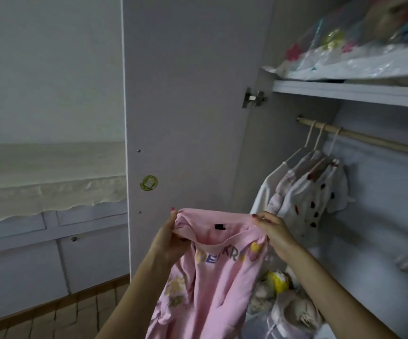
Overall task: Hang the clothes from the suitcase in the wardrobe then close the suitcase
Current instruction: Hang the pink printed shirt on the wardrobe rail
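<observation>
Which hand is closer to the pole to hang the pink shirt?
Probably the right hand. It grips the pink shirt on the side nearest the rail and hung clothes; the left hand is by the door.

Person, head-camera view: two forearms and two hands visible, entering from the lower edge.

Left hand (171, 237): bare, no glove. Fingernails painted dark red, seen at the fingertip at the top. No ring or bracelet discernible. Wrist uncovered.

Left forearm (134, 297): bare along its whole visible length; no sleeve, no watch, no band.

Right hand (272, 231): bare, no glove. Dark red nail polish on the visible nail at the far left tip. A small pale glint on one finger, possibly a ring; too blurred to confirm.

Right forearm (332, 294): bare to the frame edge; no sleeve or cuff in view.
</observation>
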